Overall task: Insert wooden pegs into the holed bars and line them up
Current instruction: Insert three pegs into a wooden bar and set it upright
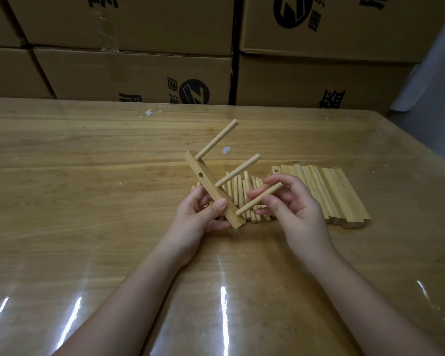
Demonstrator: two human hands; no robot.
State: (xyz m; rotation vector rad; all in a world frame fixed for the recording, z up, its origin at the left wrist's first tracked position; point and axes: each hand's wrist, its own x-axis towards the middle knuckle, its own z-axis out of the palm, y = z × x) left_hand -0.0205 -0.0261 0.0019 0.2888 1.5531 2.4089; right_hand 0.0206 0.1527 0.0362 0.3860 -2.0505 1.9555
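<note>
My left hand (201,217) grips the lower part of a holed wooden bar (211,186), held tilted above the table. Two pegs stick out of the bar to the upper right: a top peg (217,138) and a middle peg (238,170). An empty hole shows between them on the bar's side. My right hand (290,204) pinches a third peg (260,199), whose lower end meets the bar near its bottom end. Behind my hands lies a pile of loose pegs (242,186).
A row of wooden bars (329,191) lies side by side on the table to the right of my hands. The table (88,176) is wood under a glossy plastic sheet. Stacked cardboard boxes (139,60) wall off the far edge.
</note>
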